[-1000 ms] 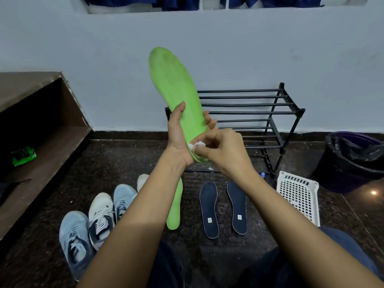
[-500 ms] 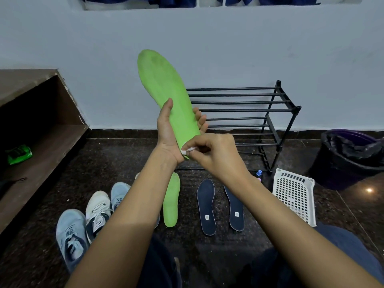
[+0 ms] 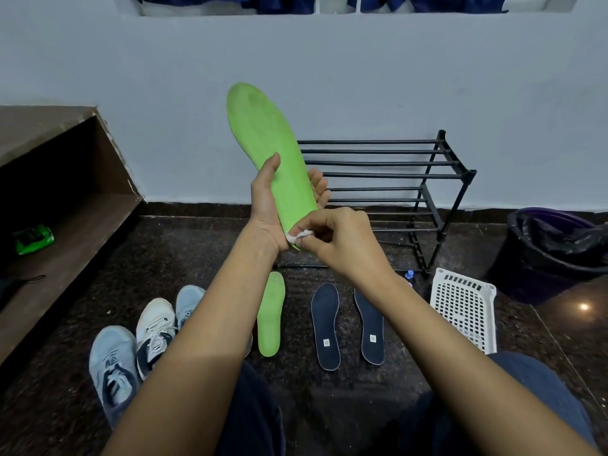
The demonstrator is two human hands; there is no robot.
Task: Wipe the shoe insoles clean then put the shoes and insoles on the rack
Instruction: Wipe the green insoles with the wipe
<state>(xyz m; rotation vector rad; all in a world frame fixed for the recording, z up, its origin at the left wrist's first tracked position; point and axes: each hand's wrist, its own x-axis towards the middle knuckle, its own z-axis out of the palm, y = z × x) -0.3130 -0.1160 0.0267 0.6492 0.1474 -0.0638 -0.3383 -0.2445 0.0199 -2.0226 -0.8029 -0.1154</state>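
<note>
My left hand (image 3: 266, 205) holds a green insole (image 3: 266, 143) upright, toe end up, thumb on its front and fingers behind. My right hand (image 3: 339, 241) pinches a small white wipe (image 3: 293, 236) against the insole's heel end. On the dark floor below lie a second green insole (image 3: 270, 314) and two navy insoles (image 3: 325, 324) (image 3: 370, 327). Three sneakers sit at the lower left: a light blue one (image 3: 113, 370), a white one (image 3: 154, 330) and another light blue one (image 3: 188, 301). The black metal shoe rack (image 3: 427, 179) stands against the wall behind my hands.
A white perforated basket (image 3: 467, 311) stands to the right of the insoles. A black bin with a liner (image 3: 556, 251) is at the far right. Wooden steps (image 3: 59, 205) at the left hold a green packet (image 3: 33, 238). A small bottle (image 3: 409, 274) stands by the rack's foot.
The right hand with the wipe has slid down the insole to its heel end. The held insole has tilted a little further left.
</note>
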